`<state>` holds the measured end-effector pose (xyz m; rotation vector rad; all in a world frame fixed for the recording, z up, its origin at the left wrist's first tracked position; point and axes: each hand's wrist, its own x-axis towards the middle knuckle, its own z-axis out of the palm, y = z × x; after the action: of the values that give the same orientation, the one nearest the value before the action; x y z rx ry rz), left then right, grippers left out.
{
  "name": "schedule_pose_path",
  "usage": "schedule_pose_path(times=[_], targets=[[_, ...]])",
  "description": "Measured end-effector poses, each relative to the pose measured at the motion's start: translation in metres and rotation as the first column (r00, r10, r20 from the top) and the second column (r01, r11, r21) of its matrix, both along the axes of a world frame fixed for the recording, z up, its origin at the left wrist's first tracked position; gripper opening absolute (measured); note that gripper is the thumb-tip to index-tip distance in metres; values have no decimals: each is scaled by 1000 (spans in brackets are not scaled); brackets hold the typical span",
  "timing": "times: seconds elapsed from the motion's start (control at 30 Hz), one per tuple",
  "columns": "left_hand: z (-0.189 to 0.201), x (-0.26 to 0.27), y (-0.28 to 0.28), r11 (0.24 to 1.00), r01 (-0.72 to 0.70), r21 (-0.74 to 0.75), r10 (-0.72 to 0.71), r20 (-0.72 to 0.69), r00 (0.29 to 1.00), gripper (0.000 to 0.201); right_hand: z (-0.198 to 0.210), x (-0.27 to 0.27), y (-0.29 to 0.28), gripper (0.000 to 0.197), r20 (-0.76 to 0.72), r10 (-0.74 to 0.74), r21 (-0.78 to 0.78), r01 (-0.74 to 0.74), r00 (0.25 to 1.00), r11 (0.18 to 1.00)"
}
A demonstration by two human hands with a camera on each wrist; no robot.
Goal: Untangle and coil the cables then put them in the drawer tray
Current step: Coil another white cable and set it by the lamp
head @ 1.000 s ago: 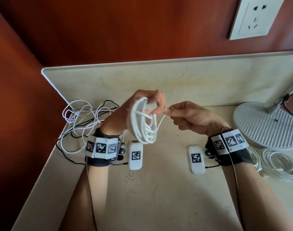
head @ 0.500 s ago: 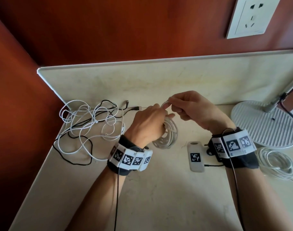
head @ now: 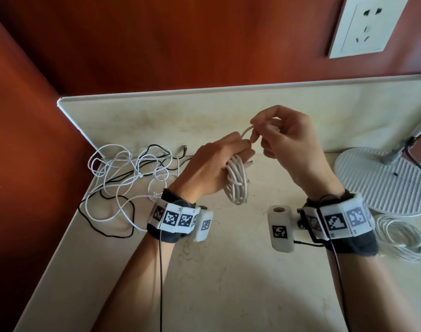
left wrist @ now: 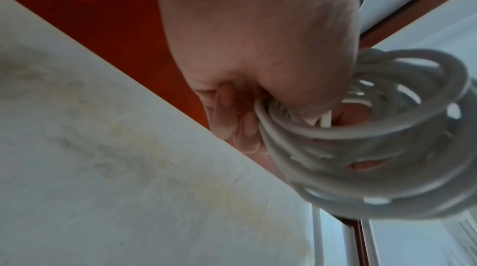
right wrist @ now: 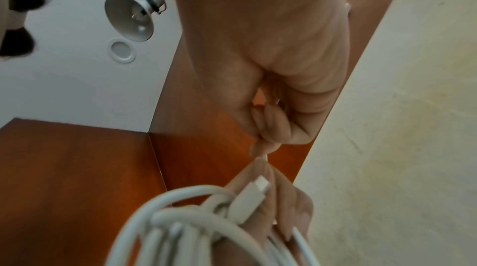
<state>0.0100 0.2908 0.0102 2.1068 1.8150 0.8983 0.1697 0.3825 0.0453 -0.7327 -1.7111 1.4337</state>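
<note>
My left hand grips a coil of white cable above the counter; the loops hang below the curled fingers. My right hand pinches the free end of that cable just above the left hand's knuckles. A white connector lies against the left fingers. A tangle of white and black cables lies on the counter at the left. No drawer tray is in view.
A second white coil lies at the right edge, next to a round white lamp base. The beige counter has a raised back ledge and red-brown walls behind and on the left. A wall socket sits above.
The left hand turned palm down and lowered the coil, which now hangs beneath it. The right hand rose and drew the cable end up over the left knuckles.
</note>
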Motion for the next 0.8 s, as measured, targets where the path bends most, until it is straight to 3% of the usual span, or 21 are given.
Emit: schedule_pose_path(times=[0.03,0.17,0.33,0.47,0.6,0.7,0.8], targets=[[-1,3,0,1000,-1,27,1,12,1000,6,1,1,0,11,-26,16,-25,-16,1000,1000],[-3,18,0,986,-58,158,72,-83,994,17,4,0,-4,9,-84,45,-34,-48,995,998],[-1,24,-1,981,-43,191,50,-32,998,19,6,1,-2,9,-149,58,-117,-76,987,990],[-1,22,1,971,-20,237,31,-45,999,22,6,1,-3,7,-141,52,-93,-66,989,993],[0,16,2,989,-67,134,81,-104,991,22,9,2,-10,9,-35,84,90,-81,996,993],[1,6,3,986,-165,18,164,-252,954,49,9,-2,-20,10,80,73,240,-90,994,967],[-4,-6,7,964,-249,-96,219,-251,943,53,2,-11,-32,14,206,7,336,-78,979,939]])
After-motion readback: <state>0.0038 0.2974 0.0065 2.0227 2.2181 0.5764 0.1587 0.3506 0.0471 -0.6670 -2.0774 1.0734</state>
